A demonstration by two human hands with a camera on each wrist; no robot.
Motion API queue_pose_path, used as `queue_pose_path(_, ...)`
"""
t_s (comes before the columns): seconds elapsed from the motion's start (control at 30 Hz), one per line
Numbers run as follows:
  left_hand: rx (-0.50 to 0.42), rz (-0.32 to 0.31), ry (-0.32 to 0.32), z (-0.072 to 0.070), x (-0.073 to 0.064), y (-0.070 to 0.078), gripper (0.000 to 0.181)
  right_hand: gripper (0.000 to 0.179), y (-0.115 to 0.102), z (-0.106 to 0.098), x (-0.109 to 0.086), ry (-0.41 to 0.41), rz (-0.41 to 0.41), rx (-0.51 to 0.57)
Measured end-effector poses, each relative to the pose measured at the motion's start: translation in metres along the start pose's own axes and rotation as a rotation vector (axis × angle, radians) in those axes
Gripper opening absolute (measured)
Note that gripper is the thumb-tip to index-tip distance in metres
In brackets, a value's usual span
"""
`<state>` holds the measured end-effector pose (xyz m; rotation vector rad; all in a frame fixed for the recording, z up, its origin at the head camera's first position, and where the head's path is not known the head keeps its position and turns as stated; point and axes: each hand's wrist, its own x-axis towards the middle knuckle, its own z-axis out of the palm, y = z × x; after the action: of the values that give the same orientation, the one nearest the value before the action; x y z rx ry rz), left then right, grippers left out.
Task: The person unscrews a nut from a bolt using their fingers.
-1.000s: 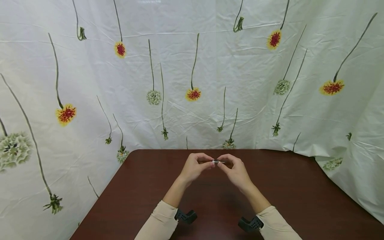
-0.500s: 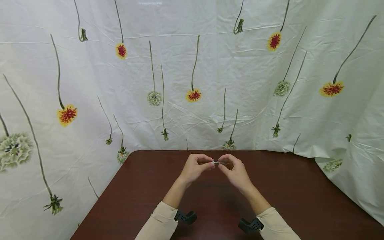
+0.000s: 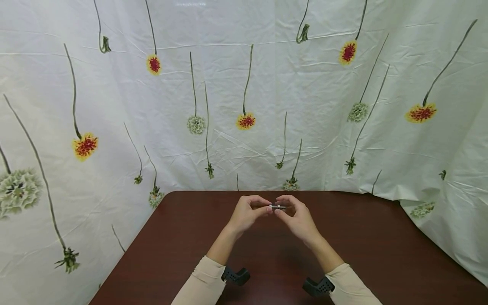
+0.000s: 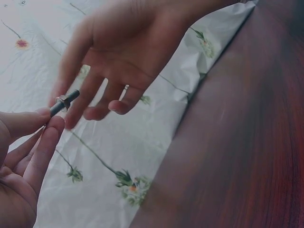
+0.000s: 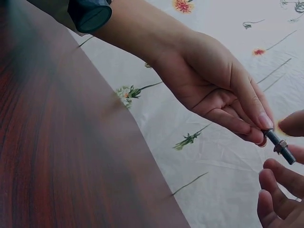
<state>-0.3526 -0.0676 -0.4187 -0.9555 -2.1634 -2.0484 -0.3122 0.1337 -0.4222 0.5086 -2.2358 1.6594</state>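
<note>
A dark metal bolt [image 5: 271,135] lies roughly level above the table, between both hands. My left hand [image 3: 245,214] pinches its head end between thumb and fingers. A nut [image 5: 280,146] sits partway along the thread, and the threaded tip [image 4: 73,95] sticks out past it. Around the nut, my right hand [image 3: 301,218] holds its thumb and index finger apart. In the right wrist view a gap shows between those fingers [image 5: 292,124] and the nut. The left fingers hide the bolt's head.
The dark red-brown table [image 3: 190,254] spreads beneath both hands. A white curtain with printed flowers [image 3: 228,84] hangs behind its far edge and along the sides. Black camera mounts [image 3: 237,276] sit on both wrists.
The right thumb and index finger have shifted slightly left and parted, so more of the nut shows. The left hand keeps its hold on the bolt in nearly the same place.
</note>
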Motion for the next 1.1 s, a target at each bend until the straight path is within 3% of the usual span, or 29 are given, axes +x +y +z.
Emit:
queue_pose_path(0.23, 0.003, -0.015, 0.003, 0.001, 0.0, 0.001, 0.017, 0.013, 0.0, 0.001, 0.0, 0.016, 0.012, 0.012)
queue_pose_path(0.43, 0.027, -0.023, 0.007, 0.001, 0.001, 0.002, 0.016, 0.021, 0.0, 0.0, 0.0, 0.04, 0.002, -0.015)
queue_pose_path(0.7, 0.002, 0.005, -0.001, 0.006, -0.009, 0.029, 0.016, 0.012, -0.001, 0.0, 0.0, 0.048, 0.011, 0.011)
queue_pose_path(0.97, 0.006, -0.023, 0.01, 0.002, 0.0, 0.006, 0.014, 0.02, 0.002, 0.001, -0.001, 0.05, 0.01, -0.013)
queue_pose_path(1.1, -0.003, -0.012, 0.006, 0.002, 0.001, 0.002, 0.014, 0.017, 0.002, 0.0, -0.001, 0.03, -0.001, -0.001)
